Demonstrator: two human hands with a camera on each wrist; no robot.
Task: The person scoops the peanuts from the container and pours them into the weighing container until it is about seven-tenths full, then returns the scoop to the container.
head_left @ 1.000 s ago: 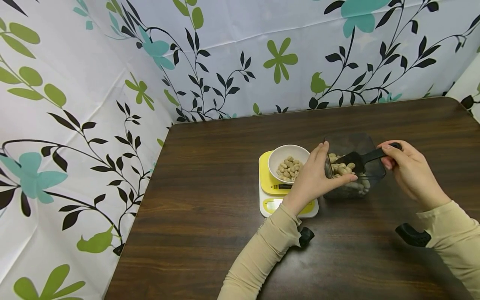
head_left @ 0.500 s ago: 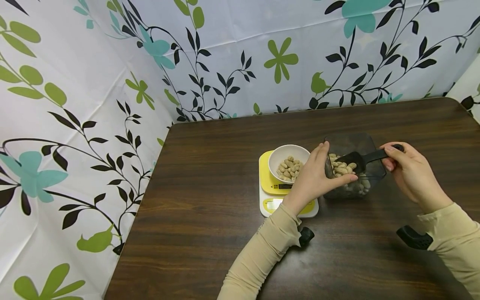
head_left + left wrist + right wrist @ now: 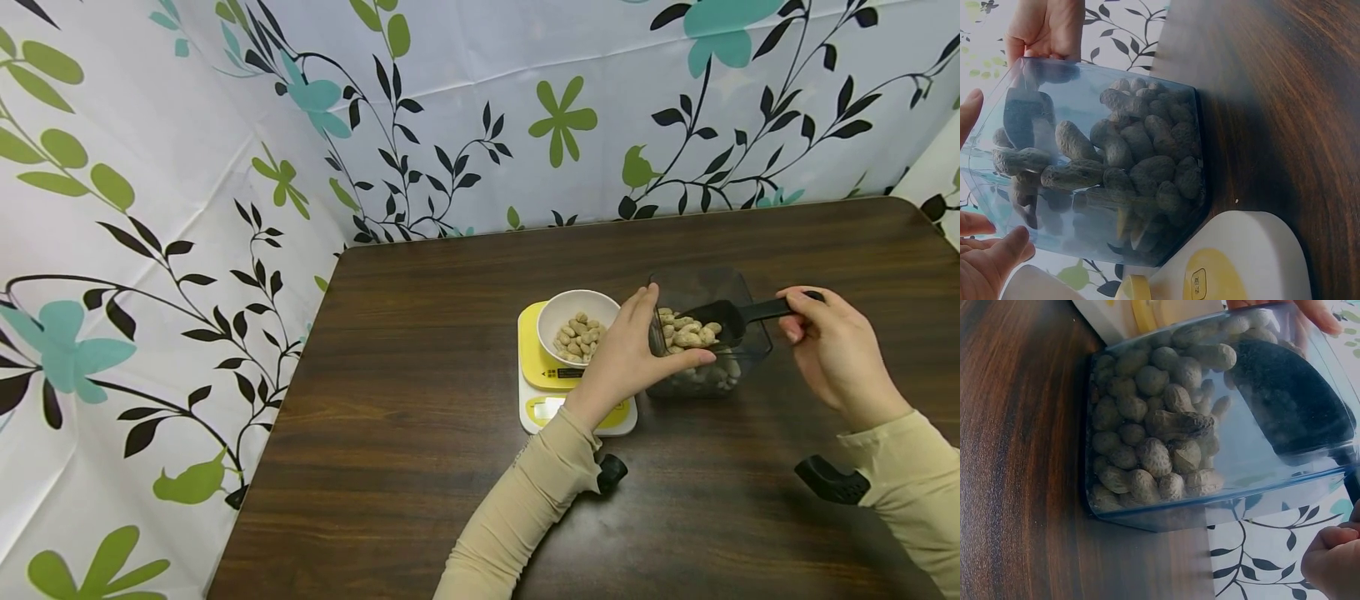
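Note:
My right hand (image 3: 840,354) grips the handle of a black scoop (image 3: 726,320), whose blade is inside a clear plastic container (image 3: 697,287). Unshelled peanuts (image 3: 1154,456) fill the lower part of this container, and some lie at the scoop's mouth. My left hand (image 3: 628,346) holds the container at its near-left corner, thumb along the front rim and fingers at the left side. The container looks tilted, its opening leaning left. Just left of that hand, a white bowl (image 3: 553,315) with shelled-looking pale peanuts (image 3: 579,336) sits on a yellow and white kitchen scale (image 3: 529,354), partly hidden by my left hand.
Everything stands on a dark wooden table (image 3: 405,375). A white curtain (image 3: 465,50) with leaf and flower prints hangs behind the table and along its left. Black wrist straps or mounts show below both sleeves.
My right hand has drawn the scoop slightly to the right inside the container. The left hand, container, bowl and scale stay where they were.

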